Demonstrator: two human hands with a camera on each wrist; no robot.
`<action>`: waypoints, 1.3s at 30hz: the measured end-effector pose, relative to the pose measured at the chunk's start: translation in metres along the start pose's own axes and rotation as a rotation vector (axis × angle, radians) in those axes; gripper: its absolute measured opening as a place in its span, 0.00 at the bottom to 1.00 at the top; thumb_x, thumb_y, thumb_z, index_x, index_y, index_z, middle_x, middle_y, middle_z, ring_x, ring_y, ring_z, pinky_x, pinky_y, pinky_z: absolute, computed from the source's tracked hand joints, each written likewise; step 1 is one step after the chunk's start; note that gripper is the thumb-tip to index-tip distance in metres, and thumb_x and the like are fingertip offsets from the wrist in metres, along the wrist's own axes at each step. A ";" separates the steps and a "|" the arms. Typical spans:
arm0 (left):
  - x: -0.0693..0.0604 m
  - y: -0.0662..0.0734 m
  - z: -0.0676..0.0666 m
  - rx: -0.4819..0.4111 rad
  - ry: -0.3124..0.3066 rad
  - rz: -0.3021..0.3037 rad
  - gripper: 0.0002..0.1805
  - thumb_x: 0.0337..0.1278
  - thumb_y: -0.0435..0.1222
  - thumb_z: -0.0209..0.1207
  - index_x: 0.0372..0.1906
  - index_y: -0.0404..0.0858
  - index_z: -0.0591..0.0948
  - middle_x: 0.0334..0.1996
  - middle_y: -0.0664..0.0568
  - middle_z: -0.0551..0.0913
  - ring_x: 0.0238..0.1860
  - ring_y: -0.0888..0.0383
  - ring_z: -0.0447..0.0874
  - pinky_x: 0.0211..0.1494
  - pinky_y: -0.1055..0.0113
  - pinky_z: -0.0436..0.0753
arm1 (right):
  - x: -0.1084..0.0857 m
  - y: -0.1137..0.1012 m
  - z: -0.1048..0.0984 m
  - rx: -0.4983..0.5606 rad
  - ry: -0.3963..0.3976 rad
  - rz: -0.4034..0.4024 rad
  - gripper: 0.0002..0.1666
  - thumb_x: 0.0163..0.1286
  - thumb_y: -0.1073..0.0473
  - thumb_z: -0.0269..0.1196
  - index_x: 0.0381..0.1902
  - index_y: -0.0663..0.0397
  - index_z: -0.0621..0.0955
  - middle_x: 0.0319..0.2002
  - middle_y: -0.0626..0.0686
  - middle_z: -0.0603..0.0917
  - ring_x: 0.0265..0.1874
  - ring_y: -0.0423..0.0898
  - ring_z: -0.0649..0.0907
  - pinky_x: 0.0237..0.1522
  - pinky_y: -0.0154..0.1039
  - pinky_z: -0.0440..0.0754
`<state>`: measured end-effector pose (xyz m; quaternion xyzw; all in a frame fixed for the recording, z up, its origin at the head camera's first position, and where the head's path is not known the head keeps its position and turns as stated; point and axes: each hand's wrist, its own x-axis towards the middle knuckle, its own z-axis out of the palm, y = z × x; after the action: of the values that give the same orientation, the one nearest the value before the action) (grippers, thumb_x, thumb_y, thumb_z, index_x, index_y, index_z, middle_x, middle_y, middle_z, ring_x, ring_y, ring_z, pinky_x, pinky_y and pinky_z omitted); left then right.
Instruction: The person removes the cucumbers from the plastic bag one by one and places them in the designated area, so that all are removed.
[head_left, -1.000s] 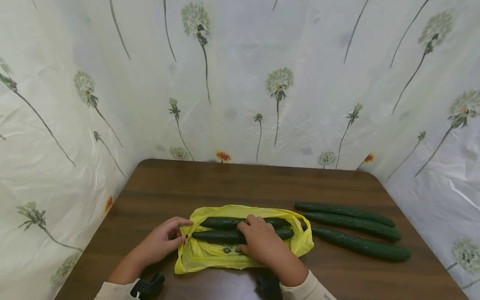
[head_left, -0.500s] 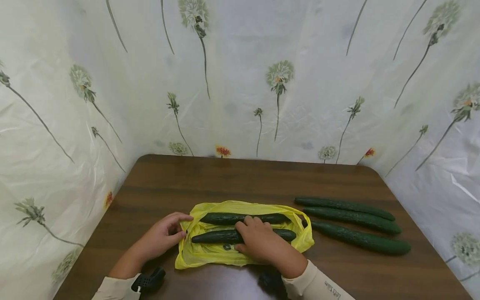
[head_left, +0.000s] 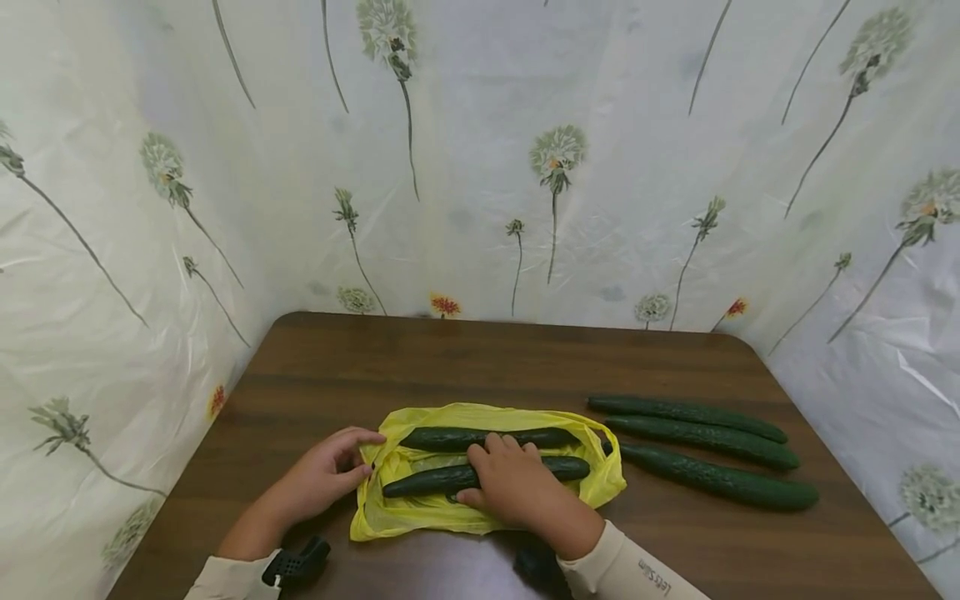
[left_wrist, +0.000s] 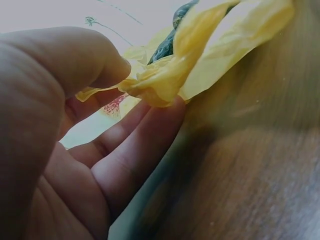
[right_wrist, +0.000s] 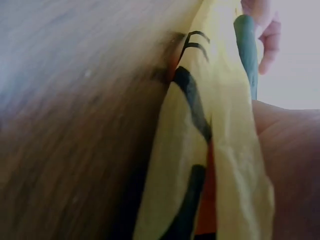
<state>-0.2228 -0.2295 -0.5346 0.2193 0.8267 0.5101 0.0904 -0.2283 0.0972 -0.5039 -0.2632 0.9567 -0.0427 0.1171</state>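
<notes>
A yellow plastic bag point(head_left: 416, 521) lies open on the table with two cucumbers inside. My left hand point(head_left: 322, 475) pinches the bag's left edge; in the left wrist view thin yellow plastic point(left_wrist: 160, 82) sits between thumb and fingers. Across the near cucumber point(head_left: 427, 482) lies my right hand point(head_left: 521, 487), gripping its middle from above. The far cucumber point(head_left: 442, 438) rests just beyond the fingertips, partly covered by them. In the right wrist view the bag's printed side point(right_wrist: 225, 125) and a cucumber end point(right_wrist: 246, 47) show, while the right fingers' hold is hidden there.
Right of the bag lie three more cucumbers, a far one point(head_left: 686, 409), a middle one point(head_left: 705, 442) and a near one point(head_left: 720, 477). They rest on a brown wooden table point(head_left: 450, 358). Flowered sheeting point(head_left: 465, 167) stands behind and beside it.
The near cucumber has moved toward me in the right hand, widening the gap from the far cucumber, and its left end has swung nearer. The left hand stays at the bag's edge.
</notes>
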 end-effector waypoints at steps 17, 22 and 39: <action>0.001 0.002 0.001 -0.009 0.011 0.018 0.21 0.74 0.31 0.61 0.68 0.44 0.78 0.61 0.45 0.78 0.38 0.59 0.81 0.41 0.65 0.83 | 0.002 0.007 -0.005 -0.040 0.026 -0.041 0.28 0.70 0.24 0.60 0.54 0.33 0.81 0.41 0.42 0.76 0.38 0.44 0.73 0.39 0.48 0.68; 0.001 0.001 0.000 -0.006 0.013 0.017 0.21 0.74 0.31 0.61 0.68 0.44 0.78 0.62 0.45 0.77 0.38 0.59 0.81 0.40 0.65 0.83 | 0.002 0.008 -0.010 -0.063 0.040 -0.063 0.27 0.68 0.25 0.62 0.52 0.33 0.82 0.41 0.41 0.77 0.37 0.43 0.73 0.37 0.46 0.68; 0.001 0.000 0.001 -0.002 0.034 0.045 0.22 0.74 0.31 0.61 0.69 0.43 0.77 0.60 0.44 0.77 0.37 0.59 0.81 0.41 0.66 0.83 | -0.009 0.015 -0.024 -0.062 0.066 -0.062 0.28 0.67 0.25 0.63 0.52 0.34 0.83 0.40 0.40 0.77 0.36 0.44 0.72 0.36 0.45 0.67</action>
<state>-0.2231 -0.2287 -0.5350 0.2289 0.8225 0.5165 0.0650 -0.2336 0.1151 -0.4813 -0.2949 0.9522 -0.0255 0.0758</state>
